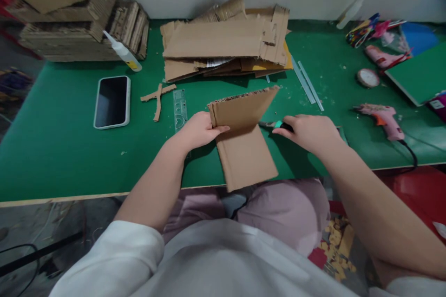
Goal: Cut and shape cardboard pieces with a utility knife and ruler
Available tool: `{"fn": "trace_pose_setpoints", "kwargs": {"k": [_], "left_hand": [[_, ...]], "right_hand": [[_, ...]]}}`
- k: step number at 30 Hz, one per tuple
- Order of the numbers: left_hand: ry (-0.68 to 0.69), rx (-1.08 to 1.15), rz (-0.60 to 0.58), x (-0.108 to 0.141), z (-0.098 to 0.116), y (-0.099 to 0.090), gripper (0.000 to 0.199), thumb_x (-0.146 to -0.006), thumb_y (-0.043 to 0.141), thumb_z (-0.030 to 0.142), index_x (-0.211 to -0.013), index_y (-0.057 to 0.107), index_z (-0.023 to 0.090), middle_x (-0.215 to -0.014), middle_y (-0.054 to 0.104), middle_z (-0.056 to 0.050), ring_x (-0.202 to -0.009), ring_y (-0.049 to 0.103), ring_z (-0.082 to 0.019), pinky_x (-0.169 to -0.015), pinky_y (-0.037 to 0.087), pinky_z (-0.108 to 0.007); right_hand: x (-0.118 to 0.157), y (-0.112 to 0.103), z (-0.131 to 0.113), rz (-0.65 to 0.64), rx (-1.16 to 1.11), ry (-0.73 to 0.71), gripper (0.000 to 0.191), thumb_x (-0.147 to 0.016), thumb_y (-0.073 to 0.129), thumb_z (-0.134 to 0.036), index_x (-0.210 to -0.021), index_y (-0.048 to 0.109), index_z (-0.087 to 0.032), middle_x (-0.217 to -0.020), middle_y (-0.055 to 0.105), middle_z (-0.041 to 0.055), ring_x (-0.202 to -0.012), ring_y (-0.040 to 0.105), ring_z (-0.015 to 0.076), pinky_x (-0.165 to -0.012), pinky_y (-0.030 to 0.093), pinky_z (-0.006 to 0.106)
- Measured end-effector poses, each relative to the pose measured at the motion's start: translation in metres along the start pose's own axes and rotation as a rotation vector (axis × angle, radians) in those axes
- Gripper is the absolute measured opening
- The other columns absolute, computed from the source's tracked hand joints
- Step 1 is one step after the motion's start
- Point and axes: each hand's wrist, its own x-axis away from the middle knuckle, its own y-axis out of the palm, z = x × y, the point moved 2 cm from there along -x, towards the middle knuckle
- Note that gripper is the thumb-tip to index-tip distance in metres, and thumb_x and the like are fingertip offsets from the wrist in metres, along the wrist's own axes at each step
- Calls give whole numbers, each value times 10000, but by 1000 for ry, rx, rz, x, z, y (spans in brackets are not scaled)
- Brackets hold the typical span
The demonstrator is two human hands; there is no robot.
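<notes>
A piece of cardboard (248, 155) is bent in an L, one panel lying low by the table's front edge and the other standing up. My left hand (200, 131) grips its left side at the bend, thumb on the inner face. In my right hand (310, 132) is a utility knife (278, 125) with a black and teal handle, its blade pointing left at the right end of the bend. Whether the blade touches the cardboard I cannot tell. Beside my left hand lies a clear plastic ruler (180, 106), partly hidden by that hand and forearm.
On the green table (62, 148) are a phone (112, 102), crossed cardboard strips (158, 97) and a glue bottle (123, 53). Cardboard sheets (216, 39) are piled at the back, with a cardboard stack (69, 32) at left. At right lies a pink glue gun (383, 118) with a cord.
</notes>
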Motion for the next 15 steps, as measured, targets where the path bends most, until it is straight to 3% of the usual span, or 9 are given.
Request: {"fn": "trace_pose_setpoints", "kwargs": {"k": [4, 7, 15], "left_hand": [[23, -202, -3, 1, 5, -3, 512, -788, 572, 442, -1208, 550, 151, -1222, 594, -124, -1164, 523, -327, -990, 417, -448], [16, -239, -6, 1, 7, -3, 516, -789, 566, 441, -1216, 544, 153, -1184, 615, -120, -1156, 527, -322, -966, 436, -426], [12, -248, -12, 1, 10, -2, 521, -802, 554, 438, -1235, 531, 149, -1170, 617, -122, -1134, 539, -313, -943, 450, -399]], "right_hand": [[2, 3, 20, 25, 26, 107, 615, -856, 225, -675, -913, 602, -192, -803, 661, 83, -639, 560, 186, -504, 152, 269], [7, 3, 26, 32, -10, 108, 631, -840, 218, -700, -886, 600, -200, -754, 654, 72, -632, 551, 186, -497, 156, 265], [25, 3, 7, -43, -131, -41, 581, -844, 250, -692, -828, 578, -213, -750, 659, 33, -634, 564, 167, -489, 152, 254]]}}
